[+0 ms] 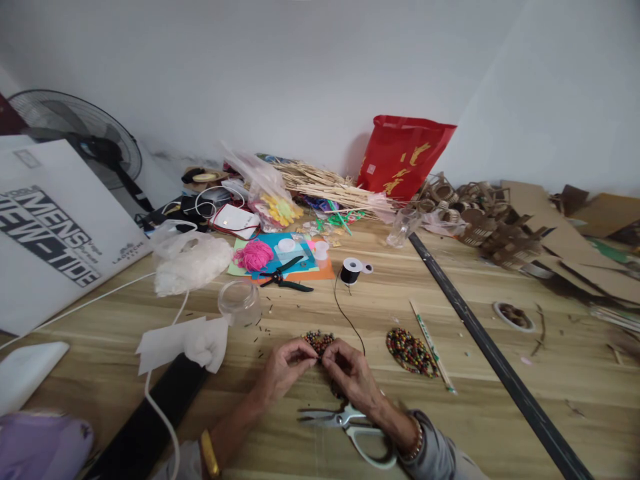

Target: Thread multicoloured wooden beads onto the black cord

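My left hand (289, 367) and my right hand (351, 375) meet fingertip to fingertip over the table, both closed in a pinch. Between them is a string of small multicoloured beads (319, 341), bunched just behind the fingertips, with more beads showing under my right hand. The exact bit pinched is too small to make out. Scissors with white handles (370, 445) lie partly open below my right wrist. To the right rests a second heap of beaded strings (411, 352). Black cord (345, 313) trails from a spool (351, 270) toward my right hand.
A patterned stick (433, 347) lies beside the bead heap. Green-handled pliers (286, 275), pink yarn (253, 255) and a clear jar (240, 303) stand farther left. A dark strip (480, 327) crosses the table. Behind are thin sticks (320, 183) and a red bag (405, 157).
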Demonstrator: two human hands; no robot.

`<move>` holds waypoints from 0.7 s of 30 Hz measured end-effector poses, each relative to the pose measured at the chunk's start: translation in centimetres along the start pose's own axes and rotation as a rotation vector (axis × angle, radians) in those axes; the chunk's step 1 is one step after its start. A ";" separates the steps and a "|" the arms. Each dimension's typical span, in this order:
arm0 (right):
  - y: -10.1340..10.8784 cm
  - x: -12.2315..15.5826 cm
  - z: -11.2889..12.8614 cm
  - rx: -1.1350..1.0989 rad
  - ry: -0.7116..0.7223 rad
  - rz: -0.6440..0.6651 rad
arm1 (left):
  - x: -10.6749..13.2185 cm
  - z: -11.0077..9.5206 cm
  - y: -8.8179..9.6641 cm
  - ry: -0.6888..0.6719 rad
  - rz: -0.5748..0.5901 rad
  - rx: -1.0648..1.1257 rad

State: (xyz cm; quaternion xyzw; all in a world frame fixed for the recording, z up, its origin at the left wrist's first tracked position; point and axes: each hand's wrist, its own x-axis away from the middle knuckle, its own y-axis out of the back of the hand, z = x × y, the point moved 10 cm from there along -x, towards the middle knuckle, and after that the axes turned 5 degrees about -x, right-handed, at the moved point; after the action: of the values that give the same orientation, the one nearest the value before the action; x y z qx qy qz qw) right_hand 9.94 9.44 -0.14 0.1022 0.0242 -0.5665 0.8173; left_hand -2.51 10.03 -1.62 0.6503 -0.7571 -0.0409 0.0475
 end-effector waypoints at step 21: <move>-0.3 0.0 -0.5 -0.002 -0.015 0.025 | 0.0 0.0 -0.3 0.012 0.031 0.006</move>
State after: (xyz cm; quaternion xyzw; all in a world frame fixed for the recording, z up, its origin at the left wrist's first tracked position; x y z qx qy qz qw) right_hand 9.74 9.46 -0.71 0.0973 0.0175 -0.5571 0.8245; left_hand -2.23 9.95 -1.62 0.6388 -0.7670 -0.0337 0.0507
